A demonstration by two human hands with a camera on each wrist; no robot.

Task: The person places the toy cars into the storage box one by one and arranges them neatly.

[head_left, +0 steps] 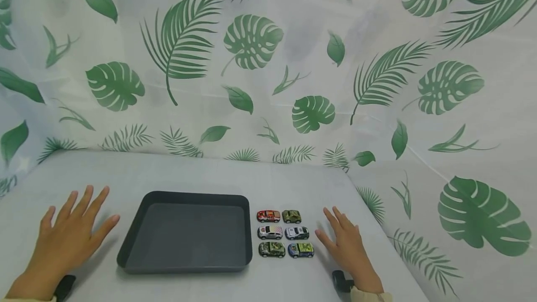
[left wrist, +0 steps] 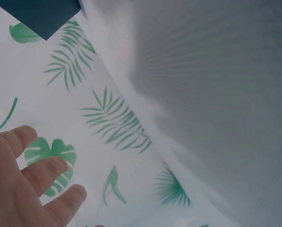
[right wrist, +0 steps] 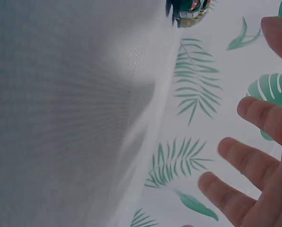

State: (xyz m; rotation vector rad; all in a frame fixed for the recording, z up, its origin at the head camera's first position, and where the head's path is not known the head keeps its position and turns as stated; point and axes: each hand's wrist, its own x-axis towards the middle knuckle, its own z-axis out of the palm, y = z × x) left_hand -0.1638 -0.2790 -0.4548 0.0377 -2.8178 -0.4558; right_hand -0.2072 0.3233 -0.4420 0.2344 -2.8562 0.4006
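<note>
Left hand (head_left: 67,234): grip spread, fingers extended and apart, nothing held; stationed beside the left side of the tray, not touching it. Right hand (head_left: 346,246): grip likewise spread, nothing held; stationed just right of the toy cars, apart from them.

Tray (head_left: 190,234): dark grey, rectangular, raised rim, lying flat on the white worktop (head_left: 189,171) between the left hand and the cars.

Cars: six, upright on the worktop just right of the tray, in two columns of three. Far row: red car (head_left: 268,216) and olive-green car (head_left: 291,216). Middle row: white car (head_left: 270,232) and white-and-black car (head_left: 297,233). Near row: camouflage car (head_left: 271,249) and blue-and-yellow car (head_left: 300,250).

The right wrist view catches only part of one car at its top edge; which one cannot be told with confidence.

Surroundings: leaf-print cloth (head_left: 285,41) behind the worktop; dark wrist device (head_left: 342,282) on the right wrist.
</note>
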